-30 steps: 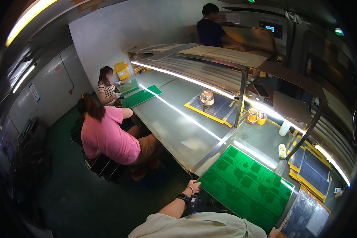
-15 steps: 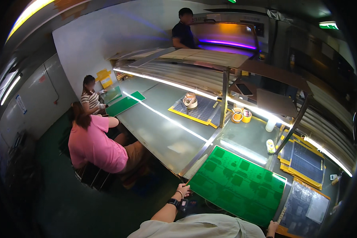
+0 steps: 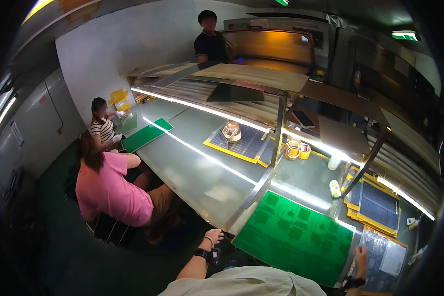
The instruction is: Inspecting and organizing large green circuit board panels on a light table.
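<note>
I have the green board (image 3: 295, 236) lying, flat as far as I can tell, on the near part of the table (image 3: 306, 173), just right of the metal strip (image 3: 247, 201). My left hand (image 3: 214, 237) is at the table edge near the board's left corner, fingers curled; I cannot tell whether they close on anything. My right hand (image 3: 361, 255) appears over the left edge of the plastic-covered sheet (image 3: 376, 254), fingers bent in, and whether anything sits between them I cannot make out. The two hands are well apart, one past each end of the board. I'd judge the board thin, stiff and fairly light for its breadth, with a smooth face that could slide and scratch easily; its corners seem likeliest to chip. I'd take it by opposite short edges, thumbs on the rim, fingers beneath, off the patterned middle
</note>
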A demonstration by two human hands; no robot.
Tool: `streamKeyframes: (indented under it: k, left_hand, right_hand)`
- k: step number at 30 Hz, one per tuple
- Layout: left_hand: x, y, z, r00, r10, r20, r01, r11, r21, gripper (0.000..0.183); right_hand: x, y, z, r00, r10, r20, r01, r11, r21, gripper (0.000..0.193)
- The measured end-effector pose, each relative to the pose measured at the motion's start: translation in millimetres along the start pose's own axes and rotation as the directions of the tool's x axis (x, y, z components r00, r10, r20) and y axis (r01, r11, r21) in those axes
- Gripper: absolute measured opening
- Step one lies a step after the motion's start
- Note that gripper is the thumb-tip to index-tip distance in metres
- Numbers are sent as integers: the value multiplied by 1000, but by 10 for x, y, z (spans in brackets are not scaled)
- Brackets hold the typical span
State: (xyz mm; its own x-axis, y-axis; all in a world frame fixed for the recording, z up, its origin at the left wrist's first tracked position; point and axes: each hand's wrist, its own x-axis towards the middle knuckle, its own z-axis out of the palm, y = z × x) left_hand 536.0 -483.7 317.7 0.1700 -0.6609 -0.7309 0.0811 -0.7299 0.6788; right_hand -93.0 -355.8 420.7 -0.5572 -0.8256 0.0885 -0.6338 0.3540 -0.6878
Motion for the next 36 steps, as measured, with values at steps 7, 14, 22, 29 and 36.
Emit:
streamKeyframes:
  k: [7,14,22,29,36]
  left_hand:
    - [-59,502,-256,983,151,104,-129,973,-191,25]
    - [-249,48,-854,995,98,1,-94,956,-279,25]
    - [-535,-718,-1750,991,-51,-121,11,950,-313,31]
    - [-34,423,-1972,972,233,45,-194,890,-413,34]
    - [464,2325,-1306,610,599,518,94,595,-798,75]
  right_hand:
    - [1147,-2874,1211,804,-435,405,151,809,568,25]
    - [1412,-5259,3691,589,-441,677,-378,590,714,52]
    - [2326,-6170,4902,803,-135,581,-594,-92,799,32]
    - [1474,-5552,4509,727,-417,546,-637,-112,763,10]
    - [668,-4274,2358,638,-401,658,-661,152,734,21]
